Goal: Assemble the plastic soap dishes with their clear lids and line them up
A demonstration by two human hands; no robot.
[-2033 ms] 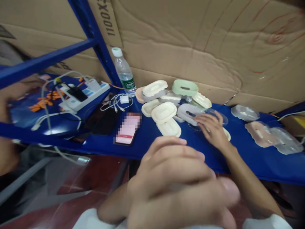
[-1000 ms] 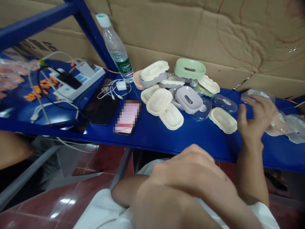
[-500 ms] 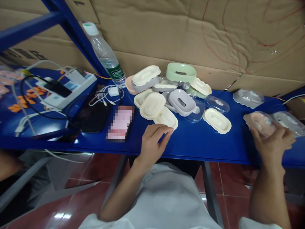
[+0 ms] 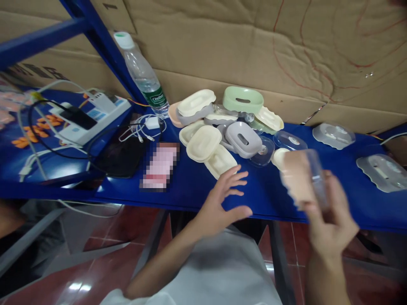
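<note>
My right hand [image 4: 332, 220] grips a pink soap box [image 4: 299, 173] with a clear lid, raised above the table and tipped on its side; it is smeared by motion. My left hand [image 4: 224, 203] is open, fingers spread, holding nothing, just in front of a cream oval tray [image 4: 221, 162]. Other cream trays [image 4: 204, 143] lie behind it, overlapping. A grey soap box part [image 4: 244, 140] with a slot and a green one [image 4: 243, 99] sit in the same pile. Loose clear lids [image 4: 263, 151] lie beside them. One cream tray [image 4: 280, 157] is partly hidden behind the pink box.
Two lidded grey boxes [image 4: 333, 135] [image 4: 383, 171] stand on the right of the blue table [image 4: 267, 195]. To the left are a phone [image 4: 160, 165], a water bottle [image 4: 146, 80], a white cable [image 4: 140, 129] and a power strip [image 4: 92, 123]. Cardboard [image 4: 206, 46] lines the back.
My right hand has lifted the pink soap box off the table at the right and carried it left, tipping it. My left hand has let go of the cream tray's edge and spread its fingers.
</note>
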